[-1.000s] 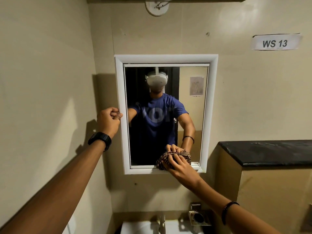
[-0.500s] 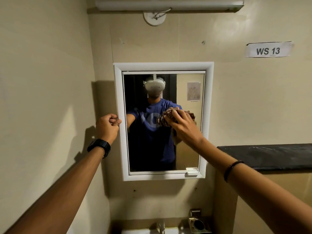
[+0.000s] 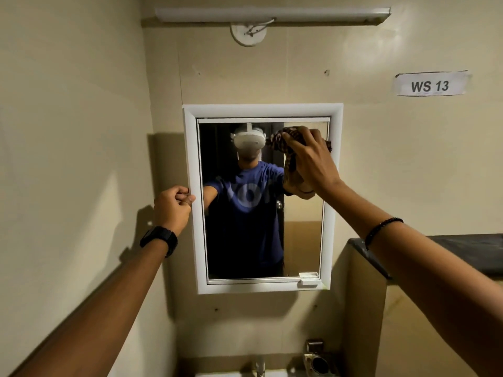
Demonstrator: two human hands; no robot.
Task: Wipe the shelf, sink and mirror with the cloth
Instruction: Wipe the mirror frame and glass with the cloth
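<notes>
right hand [image 3: 313,164]: closed on the cloth [image 3: 284,141], fingers spread and curled over the bunched wad, palm pressing it to the glass
cloth: checked brown, at 1 o'clock on the mirror [image 3: 245,219], near the top right corner; a loose tail hangs down below the palm
left hand [image 3: 171,206]: fingers curled tight, thumb and forefinger pinching the outer edge of the mirror frame [image 3: 192,159] at 9 o'clock (can't tell how far the fingers wrap behind it)
wrists: black watch [image 3: 159,239] on the left, beaded bracelet [image 3: 381,229] on the right
shelf [image 3: 462,251]: dark slab at 4 o'clock from the mirror, neither hand on it
sink [image 3: 217,374]: white rim just showing at 6 o'clock, tap [image 3: 260,367] above it
wall: "WS 13" label [image 3: 430,84] at 2 o'clock, light tube [image 3: 272,13] at 12 o'clock
</notes>
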